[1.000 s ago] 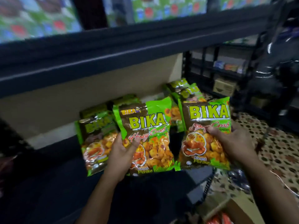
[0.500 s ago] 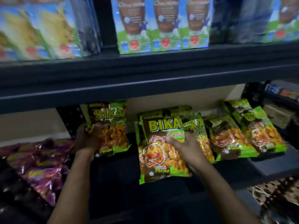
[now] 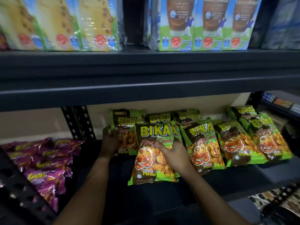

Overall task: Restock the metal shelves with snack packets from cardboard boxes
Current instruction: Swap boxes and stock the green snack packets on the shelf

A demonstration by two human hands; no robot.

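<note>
Snack packets lie on the lower metal shelf (image 3: 243, 179): the left hand (image 3: 110, 143) grips a rear BIKA packet (image 3: 125, 125), while the right hand's (image 3: 174, 155) curled fingers clasp the front BIKA packet (image 3: 151, 161).

Dark metal shelves stocked with snack packets and drink cartons.

The lower shelf (image 3: 243, 174), a dark flat board, carries a row of green and brown Bika packets (image 3: 203, 143) leaning back toward the pale wall, overlapping from the middle to the right end. At the left, past a perforated upright post (image 3: 79, 122), purple snack packets (image 3: 43, 161) lie in a loose heap. The upper shelf (image 3: 146, 70) carries yellow drink cartons (image 3: 60, 25) at the left and chocolate drink cartons (image 3: 206, 25) at the right, standing upright, wrapped in clear film.
</note>
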